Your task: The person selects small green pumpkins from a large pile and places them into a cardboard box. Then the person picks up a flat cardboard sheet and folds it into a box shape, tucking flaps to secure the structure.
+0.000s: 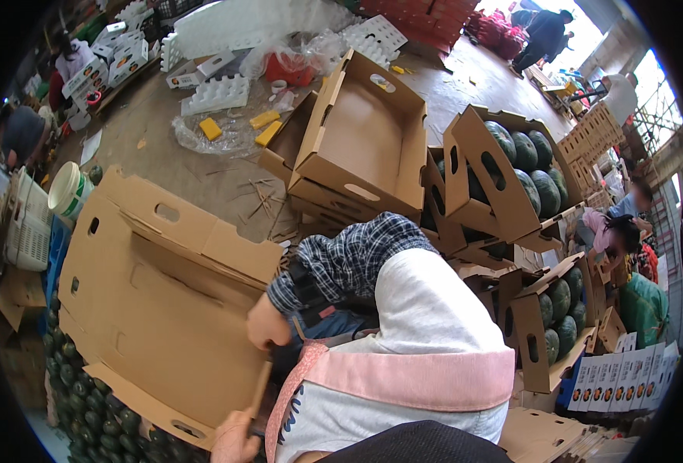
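A partly folded brown cardboard box (179,309) lies in front of me at the left of the head view. Its far side flap, with an oval hand hole, stands partly raised. My right hand (269,322), in a plaid sleeve, is closed at the box's near edge by a corner. Lower down, my left hand (235,440) is closed on the same edge, near the bottom corner. A narrow raised cardboard flap (262,388) runs between the two hands. Parts of the fingers are hidden by the board.
Empty open cartons (364,131) are stacked beyond my right arm. Cartons of dark green squashes (526,158) stand at the right. Many small dark green fruits (87,409) are heaped at lower left. A white bucket (70,190) and plastic wrap (210,139) lie farther off. People work nearby.
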{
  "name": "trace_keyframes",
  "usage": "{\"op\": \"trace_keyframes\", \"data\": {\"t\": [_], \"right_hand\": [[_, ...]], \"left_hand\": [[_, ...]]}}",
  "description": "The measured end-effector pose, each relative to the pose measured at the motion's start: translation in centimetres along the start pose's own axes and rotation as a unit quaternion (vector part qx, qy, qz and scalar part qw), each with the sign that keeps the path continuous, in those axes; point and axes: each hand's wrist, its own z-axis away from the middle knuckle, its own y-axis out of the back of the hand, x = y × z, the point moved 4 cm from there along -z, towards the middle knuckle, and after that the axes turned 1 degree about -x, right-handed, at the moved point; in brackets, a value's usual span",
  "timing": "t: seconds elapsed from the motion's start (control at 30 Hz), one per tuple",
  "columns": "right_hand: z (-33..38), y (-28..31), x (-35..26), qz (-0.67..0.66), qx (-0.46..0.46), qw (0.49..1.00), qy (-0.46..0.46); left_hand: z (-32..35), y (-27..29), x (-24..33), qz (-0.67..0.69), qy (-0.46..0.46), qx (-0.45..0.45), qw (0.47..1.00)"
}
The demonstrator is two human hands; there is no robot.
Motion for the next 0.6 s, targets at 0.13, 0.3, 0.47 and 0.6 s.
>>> {"op": "trace_keyframes", "data": {"t": [0.13,0.3,0.47,0.6], "right_hand": [[1.1,-0.7,-2.0,-0.04,-0.034,0.997,0.065],[9.4,13.2,2.2,-0.097,0.575,0.81,-0.067],[5.3,13.4,14.1,-0.355,0.571,0.74,0.007],[3.5,13.0,11.9,-0.474,0.412,0.778,-0.013]], "left_hand": [[-1.1,-2.4,1.1,-0.004,0.092,0.022,0.995],[7.2,7.7,-7.3,0.233,0.168,0.711,0.642],[3.1,10.1,-18.4,0.444,0.082,0.64,0.622],[2.4,7.4,-18.7,0.489,0.044,0.62,0.612]]}}
